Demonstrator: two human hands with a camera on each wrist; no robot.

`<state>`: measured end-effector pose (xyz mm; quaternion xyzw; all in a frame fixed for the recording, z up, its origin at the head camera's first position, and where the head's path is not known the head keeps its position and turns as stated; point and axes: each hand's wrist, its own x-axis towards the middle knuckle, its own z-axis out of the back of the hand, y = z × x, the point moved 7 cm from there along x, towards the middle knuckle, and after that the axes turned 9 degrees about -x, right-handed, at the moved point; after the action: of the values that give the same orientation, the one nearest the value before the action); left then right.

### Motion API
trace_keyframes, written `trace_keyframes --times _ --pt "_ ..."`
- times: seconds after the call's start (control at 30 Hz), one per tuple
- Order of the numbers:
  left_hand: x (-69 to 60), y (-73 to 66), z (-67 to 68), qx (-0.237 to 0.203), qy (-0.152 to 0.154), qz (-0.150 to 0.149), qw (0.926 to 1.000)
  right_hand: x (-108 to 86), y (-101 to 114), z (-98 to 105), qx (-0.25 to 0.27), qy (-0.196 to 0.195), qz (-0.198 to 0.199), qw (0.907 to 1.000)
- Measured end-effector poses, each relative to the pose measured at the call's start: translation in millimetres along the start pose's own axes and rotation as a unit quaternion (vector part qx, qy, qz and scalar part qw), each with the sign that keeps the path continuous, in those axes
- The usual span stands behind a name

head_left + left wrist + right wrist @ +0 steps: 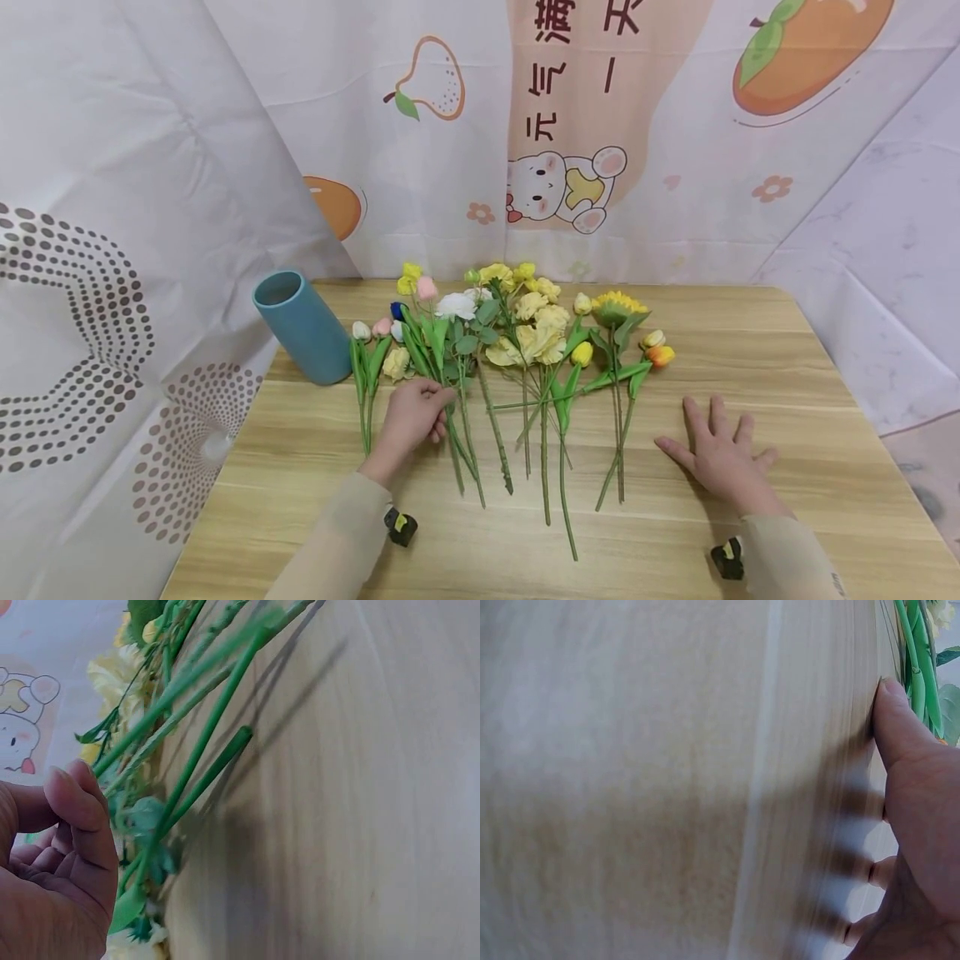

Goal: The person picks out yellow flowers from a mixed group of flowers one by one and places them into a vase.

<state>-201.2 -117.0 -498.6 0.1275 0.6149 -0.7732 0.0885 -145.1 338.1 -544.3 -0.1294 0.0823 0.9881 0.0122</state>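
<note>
My left hand (415, 414) pinches a green flower stem (161, 709) between thumb and fingertips. Which bloom tops that stem is hard to tell among the crowded leaves. Around it lie artificial flowers: a white rose (456, 306), a pink tulip (426, 288), a dark blue bloom (397, 311) and pale yellow blooms (542, 340). Their stems cross and point toward me. With its fingers spread, my right hand (726, 454) rests palm down on the wooden table (795, 383), to the right of the flowers. In the right wrist view, the thumb (904, 724) lies along the tabletop.
A blue vase (303, 329) stands at the table's back left, beside a white tulip (362, 331). Toward the right of the row lie a sunflower (618, 307) and an orange tulip (661, 357). A printed curtain (435, 183) hangs behind the table.
</note>
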Motion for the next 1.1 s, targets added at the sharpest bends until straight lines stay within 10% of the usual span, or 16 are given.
trace_keyframes --times 0.53,1.1 --pt "-7.2 -7.1 66.8 0.009 -0.076 -0.008 0.9970 -0.6 0.0 0.0 -0.004 -0.003 0.000 1.0000" --pt "-12.4 17.7 126.2 0.169 -0.109 0.012 0.9795 -2.6 2.5 3.6 -0.005 -0.003 0.002 1.0000"
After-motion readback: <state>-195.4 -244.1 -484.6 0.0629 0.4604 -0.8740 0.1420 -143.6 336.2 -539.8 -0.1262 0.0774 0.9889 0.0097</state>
